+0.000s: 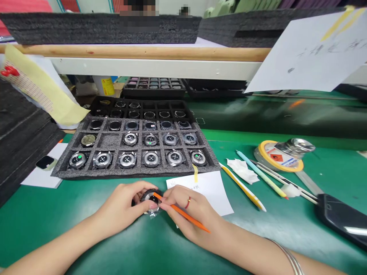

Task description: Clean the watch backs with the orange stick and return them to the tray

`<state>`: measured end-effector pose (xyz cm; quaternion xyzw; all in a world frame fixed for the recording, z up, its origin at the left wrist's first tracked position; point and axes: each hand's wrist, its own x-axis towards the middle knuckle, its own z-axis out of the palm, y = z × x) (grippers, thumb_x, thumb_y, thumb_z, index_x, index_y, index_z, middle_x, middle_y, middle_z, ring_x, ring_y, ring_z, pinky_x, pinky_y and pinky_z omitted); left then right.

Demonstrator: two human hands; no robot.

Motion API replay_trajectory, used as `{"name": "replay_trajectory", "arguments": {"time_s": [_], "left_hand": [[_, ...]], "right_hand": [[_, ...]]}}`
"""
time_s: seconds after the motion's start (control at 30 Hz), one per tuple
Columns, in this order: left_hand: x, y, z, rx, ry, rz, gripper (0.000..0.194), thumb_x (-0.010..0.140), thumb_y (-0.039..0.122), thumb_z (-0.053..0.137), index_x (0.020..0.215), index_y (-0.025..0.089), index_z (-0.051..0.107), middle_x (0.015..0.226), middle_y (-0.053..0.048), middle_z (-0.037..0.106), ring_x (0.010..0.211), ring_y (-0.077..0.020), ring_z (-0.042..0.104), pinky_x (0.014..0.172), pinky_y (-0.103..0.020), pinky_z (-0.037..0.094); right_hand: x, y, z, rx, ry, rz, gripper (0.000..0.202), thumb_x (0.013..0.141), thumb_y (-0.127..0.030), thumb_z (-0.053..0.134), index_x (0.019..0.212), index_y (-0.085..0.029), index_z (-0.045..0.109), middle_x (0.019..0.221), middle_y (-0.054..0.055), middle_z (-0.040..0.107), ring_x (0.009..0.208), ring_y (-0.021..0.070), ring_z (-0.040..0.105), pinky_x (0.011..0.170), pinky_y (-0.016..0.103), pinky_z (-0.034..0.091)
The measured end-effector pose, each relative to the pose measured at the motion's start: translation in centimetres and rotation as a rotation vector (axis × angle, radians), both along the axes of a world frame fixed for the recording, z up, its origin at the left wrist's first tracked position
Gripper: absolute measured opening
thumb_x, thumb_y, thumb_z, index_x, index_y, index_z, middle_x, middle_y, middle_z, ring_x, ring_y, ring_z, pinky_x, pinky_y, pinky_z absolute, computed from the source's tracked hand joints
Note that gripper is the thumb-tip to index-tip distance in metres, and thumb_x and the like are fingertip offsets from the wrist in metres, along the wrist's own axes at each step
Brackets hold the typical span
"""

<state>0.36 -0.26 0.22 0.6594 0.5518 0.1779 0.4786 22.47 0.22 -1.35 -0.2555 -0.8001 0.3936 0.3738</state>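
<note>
left hand (130, 204), grip clamped on a round smartwatch (146, 195), back side up, thumb on its near edge, fingers round the far side. right hand (193, 210), grip pinched together on an orange stick (190, 218), pen-style, tip over the watch back; actual contact at the tip cannot be told. clear film (153, 214) sticks out at the watch's near edge. watch is in front of the grey foam tray (137, 174), above the green worktop (114, 248). tray's front row: six watches, backs up, green dots on the leftmost and rightmost. darker tray with more watches right behind it. white paper sheet (213, 193) beyond the right hand, yellow tape strip (195, 173) at its top edge. red ring (188, 202) on a right finger, silver bracelets (289, 256) on that wrist. right side of worktop: yellow-and-white handled tool (246, 189), crumpled white tissue (242, 170), pale blue-and-yellow pen (259, 170), yellow tape roll (263, 152) with a metal-topped container beside it, glossy black object (341, 217) cut by the frame edge. white box (43, 173) with a watch picture left of the tray.
</note>
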Motion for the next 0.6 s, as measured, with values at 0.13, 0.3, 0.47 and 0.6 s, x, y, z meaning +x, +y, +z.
{"name": "replay_trajectory", "arguments": {"time_s": [0.13,0.3,0.47,0.6], "left_hand": [[-0.02,0.02,0.05,-0.006,0.009,0.004,0.031,0.086,0.037,0.066,0.115,0.024,0.07,0.085,0.003,0.073,0.064,-0.0137,0.057,0.062,-0.022,0.043],[-0.07,-0.07,0.26,-0.001,0.007,0.002,0.031,0.087,0.037,0.066,0.115,0.024,0.07,0.086,0.003,0.073,0.065,-0.0139,0.057,0.063,-0.022,0.043],[0.12,-0.09,0.45,0.004,0.007,0.008,0.029,0.086,0.036,0.066,0.111,0.024,0.071,0.079,0.004,0.07,0.064,-0.014,0.057,0.062,-0.022,0.043],[0.19,-0.18,0.45,0.014,0.007,0.011,0.028,0.086,0.036,0.065,0.111,0.024,0.071,0.075,0.005,0.069,0.062,-0.0136,0.057,0.06,-0.022,0.043]], "right_hand": [[0.07,-0.21,0.11,-0.011,-0.01,-0.017,0.017,0.099,-0.01,0.05,0.087,-0.022,0.049,0.085,0.003,0.062,0.078,0.0153,0.06,0.07,0.027,0.05],[0.07,-0.23,0.14,-0.005,-0.01,-0.016,0.018,0.099,-0.012,0.05,0.085,-0.023,0.048,0.084,0.003,0.062,0.077,0.0159,0.059,0.071,0.028,0.05],[0.04,-0.21,0.13,-0.017,-0.024,-0.031,0.018,0.101,-0.012,0.048,0.086,-0.023,0.049,0.082,0.003,0.061,0.077,0.0166,0.059,0.07,0.029,0.05],[0.0,-0.2,-0.03,0.01,-0.006,-0.017,0.016,0.1,-0.012,0.049,0.088,-0.023,0.05,0.085,0.003,0.062,0.078,0.0165,0.059,0.071,0.029,0.05]]}}
